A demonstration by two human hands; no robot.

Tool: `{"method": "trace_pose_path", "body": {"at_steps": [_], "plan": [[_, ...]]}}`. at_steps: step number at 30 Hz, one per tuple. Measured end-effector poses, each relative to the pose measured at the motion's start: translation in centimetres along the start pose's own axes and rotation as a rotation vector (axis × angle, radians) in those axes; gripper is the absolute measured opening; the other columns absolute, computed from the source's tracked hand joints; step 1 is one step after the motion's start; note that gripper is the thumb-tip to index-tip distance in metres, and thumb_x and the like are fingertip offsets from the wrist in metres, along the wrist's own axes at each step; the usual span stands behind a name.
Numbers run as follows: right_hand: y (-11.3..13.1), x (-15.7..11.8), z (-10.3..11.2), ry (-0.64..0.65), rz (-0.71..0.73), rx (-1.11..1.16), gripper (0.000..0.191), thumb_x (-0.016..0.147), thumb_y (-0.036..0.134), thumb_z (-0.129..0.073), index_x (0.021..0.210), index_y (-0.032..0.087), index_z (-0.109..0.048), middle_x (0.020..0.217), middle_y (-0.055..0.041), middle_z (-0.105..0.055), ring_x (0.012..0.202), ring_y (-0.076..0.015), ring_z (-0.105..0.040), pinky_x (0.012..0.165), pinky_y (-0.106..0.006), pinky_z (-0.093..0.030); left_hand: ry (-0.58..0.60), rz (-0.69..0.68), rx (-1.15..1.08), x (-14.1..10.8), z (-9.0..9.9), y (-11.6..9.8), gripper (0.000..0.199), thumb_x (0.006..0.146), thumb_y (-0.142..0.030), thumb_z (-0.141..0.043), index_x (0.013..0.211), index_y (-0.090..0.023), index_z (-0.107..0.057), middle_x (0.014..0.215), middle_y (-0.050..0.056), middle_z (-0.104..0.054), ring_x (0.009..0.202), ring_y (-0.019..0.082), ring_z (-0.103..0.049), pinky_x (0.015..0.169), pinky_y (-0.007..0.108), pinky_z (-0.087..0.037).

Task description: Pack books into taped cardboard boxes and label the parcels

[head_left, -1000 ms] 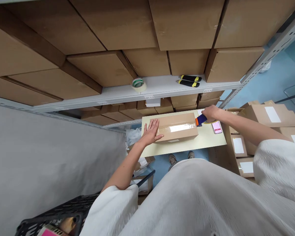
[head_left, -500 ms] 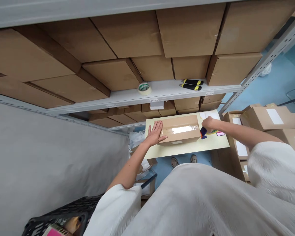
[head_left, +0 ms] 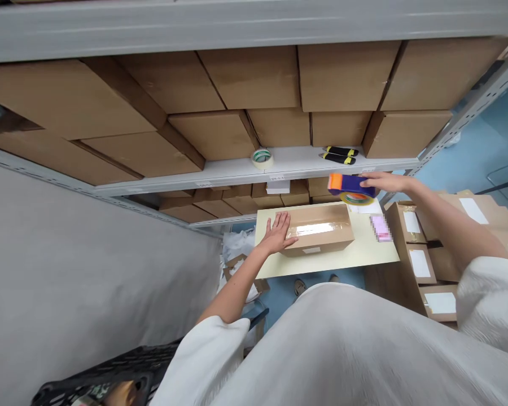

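A cardboard box (head_left: 332,235) with shiny clear tape along its top lies on the pale yellow tabletop (head_left: 364,255). Spread fingers of my left hand (head_left: 278,233) rest flat on the box's left end. My right hand (head_left: 383,181) grips a blue and orange tape dispenser (head_left: 349,185), raised above the back right of the table. The dispenser is apart from the box. A pink phone-like object, blurred out (head_left: 381,228), lies on the table to the right of the box, near a white paper (head_left: 366,208).
Over the table's back edge runs a grey shelf (head_left: 296,160) with stacked cartons, a tape roll (head_left: 262,158) and two black-yellow cutters (head_left: 341,155). Labelled cartons (head_left: 421,263) stand to the right. A black crate (head_left: 105,369) is at the lower left.
My right hand has lifted the tape dispenser up and away from the right end of the box. My left hand remains on the box. The view has shifted slightly.
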State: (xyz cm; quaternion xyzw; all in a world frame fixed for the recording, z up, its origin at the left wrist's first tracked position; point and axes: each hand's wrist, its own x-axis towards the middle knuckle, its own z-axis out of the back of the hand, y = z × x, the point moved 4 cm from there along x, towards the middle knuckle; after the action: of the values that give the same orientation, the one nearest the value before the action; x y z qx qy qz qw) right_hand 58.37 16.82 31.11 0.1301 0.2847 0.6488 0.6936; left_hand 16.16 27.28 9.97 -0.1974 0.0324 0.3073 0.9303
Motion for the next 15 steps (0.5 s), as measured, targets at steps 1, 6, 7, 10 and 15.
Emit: {"method": "trace_pose_path", "body": {"at_steps": [1,6,7,10,15], "plan": [[1.8,1.6,-0.7,0.007,0.066,-0.010,0.054,0.100,0.066,-0.054,0.125,0.023,-0.074,0.112,-0.0097,-0.079,0.105,-0.0345,-0.068,0.097,-0.048,-0.054,-0.006,-0.008,-0.002,0.0,-0.1,0.0,0.103,0.103,-0.073,-0.048,0.181,-0.022,-0.004,0.187,0.016,-0.007,0.174,0.040,0.000,0.137,0.067,-0.002],[8.0,10.6,-3.5,-0.305,0.216,-0.336,0.054,0.106,0.054,-0.043,0.138,0.016,-0.061,0.130,-0.0238,-0.071,0.117,-0.0432,-0.059,0.104,-0.062,-0.042,-0.032,-0.064,-0.048,-0.1,-0.5,-0.3,0.099,0.104,-0.073,-0.048,0.180,-0.018,-0.016,0.187,0.018,-0.005,0.174,0.039,0.004,0.139,0.062,-0.011],[8.6,12.4,-4.1,-0.337,0.228,-0.388,0.053,0.106,0.051,-0.042,0.141,0.015,-0.059,0.136,-0.0259,-0.068,0.121,-0.0451,-0.057,0.104,-0.064,-0.040,-0.038,-0.079,-0.060,-0.1,-0.6,-0.4,0.101,0.104,-0.074,-0.049,0.179,-0.015,-0.016,0.187,0.020,-0.005,0.174,0.039,0.006,0.139,0.061,-0.014],[9.1,16.9,-5.7,-0.374,0.219,-0.477,0.053,0.108,0.045,-0.040,0.147,0.014,-0.054,0.144,-0.0285,-0.063,0.127,-0.0476,-0.051,0.106,-0.066,-0.036,-0.072,-0.082,-0.086,-0.3,-0.7,-0.5,0.101,0.104,-0.075,-0.048,0.179,-0.016,-0.015,0.187,0.021,-0.005,0.174,0.038,0.005,0.138,0.062,-0.017],[8.2,21.1,-7.6,-0.377,0.140,-0.478,0.054,0.108,0.042,-0.040,0.147,0.008,-0.054,0.141,-0.0294,-0.063,0.129,-0.0458,-0.049,0.110,-0.065,-0.033,-0.067,-0.071,-0.110,-0.5,-0.7,-1.1,0.101,0.105,-0.075,-0.047,0.179,-0.014,-0.016,0.186,0.022,-0.005,0.174,0.038,0.002,0.140,0.059,-0.012]]}}
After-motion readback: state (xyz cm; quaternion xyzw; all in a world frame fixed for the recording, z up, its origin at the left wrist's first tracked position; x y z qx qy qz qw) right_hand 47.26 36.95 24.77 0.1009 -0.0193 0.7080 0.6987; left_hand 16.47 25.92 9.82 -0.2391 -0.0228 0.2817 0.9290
